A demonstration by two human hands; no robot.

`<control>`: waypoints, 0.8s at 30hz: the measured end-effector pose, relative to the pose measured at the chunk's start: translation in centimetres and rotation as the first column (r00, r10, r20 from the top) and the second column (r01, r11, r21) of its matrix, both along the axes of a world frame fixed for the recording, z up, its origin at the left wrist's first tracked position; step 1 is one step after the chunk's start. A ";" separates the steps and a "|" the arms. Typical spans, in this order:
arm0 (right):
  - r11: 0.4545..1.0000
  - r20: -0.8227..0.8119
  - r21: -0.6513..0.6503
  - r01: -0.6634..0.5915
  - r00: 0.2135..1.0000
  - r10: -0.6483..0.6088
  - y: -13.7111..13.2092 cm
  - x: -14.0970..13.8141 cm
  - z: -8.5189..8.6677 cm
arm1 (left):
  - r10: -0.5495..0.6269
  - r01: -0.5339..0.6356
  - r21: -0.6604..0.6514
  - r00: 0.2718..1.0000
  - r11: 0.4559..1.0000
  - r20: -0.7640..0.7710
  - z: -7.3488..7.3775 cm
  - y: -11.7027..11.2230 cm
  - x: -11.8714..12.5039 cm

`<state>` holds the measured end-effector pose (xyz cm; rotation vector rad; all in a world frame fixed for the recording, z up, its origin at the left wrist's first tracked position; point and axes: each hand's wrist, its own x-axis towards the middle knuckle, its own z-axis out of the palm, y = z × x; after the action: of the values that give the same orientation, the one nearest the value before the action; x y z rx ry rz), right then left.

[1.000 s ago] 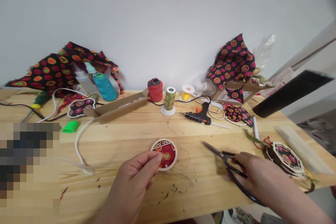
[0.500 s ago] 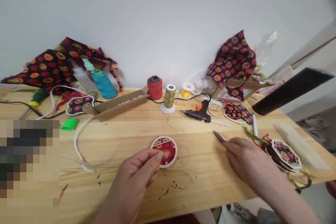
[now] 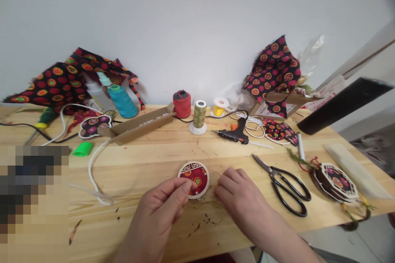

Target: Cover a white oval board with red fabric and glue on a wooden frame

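Note:
My left hand (image 3: pixel 165 203) is closed in a pinch, its thumb and fingertips over the lower left of a round ornament (image 3: pixel 202 176) with a pale rim, a cut lattice at the top and red patterned fabric. What is between the fingertips is too small to make out. Just right of the ornament, my right hand (image 3: pixel 239 193) has its fingers bent together near thin loose threads (image 3: pixel 212 202) on the table; the fingertips are partly hidden. Black-handled scissors (image 3: pixel 288 191) lie to the right of it, touched by neither hand.
Behind stand an olive thread spool (image 3: pixel 200 115), a red spool (image 3: pixel 182 104) and a teal thread cone (image 3: pixel 123 102). A black glue gun (image 3: pixel 236 132) lies before them. At right are a stack of octagonal ornaments (image 3: pixel 335 183) and a black tube (image 3: pixel 344 104). A cardboard tray (image 3: pixel 145 125) lies left.
My right hand has let go of the scissors, now lying on the table, and moved left to beside the round ornament. My left hand keeps its pinch in about the same place.

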<state>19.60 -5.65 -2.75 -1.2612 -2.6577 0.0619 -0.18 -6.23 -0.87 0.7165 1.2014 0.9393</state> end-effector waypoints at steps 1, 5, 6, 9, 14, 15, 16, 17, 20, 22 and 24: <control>1.000 0.010 0.023 -0.002 1.000 0.002 0.1 0.0 -0.3 | 0.004 -0.004 -0.002 1.000 1.000 -0.001 0.0 0.0 0.0; 0.999 -0.043 0.014 0.031 0.999 -0.031 0.0 -0.1 -0.5 | 0.024 -0.024 -0.009 1.000 1.000 -0.013 -0.1 0.0 0.0; 0.998 -0.098 -0.035 0.051 0.994 -0.055 0.0 -0.1 -0.2 | 0.025 -0.025 -0.011 1.000 1.000 -0.014 -0.1 0.0 0.1; 0.959 -0.368 -0.274 0.076 0.913 -0.177 -0.3 -0.3 1.1 | 0.019 -0.020 -0.006 1.000 1.000 -0.019 -0.1 0.0 0.1; 0.775 -0.668 -0.632 0.011 0.498 -0.553 -0.5 -1.9 2.6 | -0.021 0.028 0.083 0.996 0.996 -0.082 0.5 0.2 0.2; 0.721 -0.665 -0.693 -0.025 0.409 -0.625 -0.5 -2.4 2.8 | -0.024 0.033 0.106 0.996 0.994 -0.088 0.6 0.2 0.3; 0.672 -0.654 -0.737 -0.073 0.329 -0.681 -0.4 -2.9 2.8 | -0.018 0.030 0.131 0.996 0.991 -0.089 0.7 0.3 0.3; 0.634 -0.642 -0.763 -0.127 0.261 -0.721 -0.3 -3.3 2.9 | -0.012 0.026 0.154 0.996 0.988 -0.091 0.9 0.3 0.4; 0.591 -0.627 -0.771 -0.238 0.122 -0.769 -0.1 -4.4 3.2 | 0.002 0.017 0.193 0.995 0.981 -0.096 1.0 0.4 0.5; 0.592 -0.627 -0.762 -0.263 0.073 -0.775 0.0 -4.9 3.4 | -0.001 0.018 0.190 0.996 0.982 -0.088 1.0 0.4 0.5; 0.588 -0.622 -0.760 -0.277 0.049 -0.781 0.1 -5.2 3.4 | 0.003 0.010 0.184 0.997 0.983 -0.071 1.0 0.4 0.5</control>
<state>14.42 -5.57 0.66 -1.1486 -0.9205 1.5442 0.34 -5.83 0.17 0.9056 1.1848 1.0384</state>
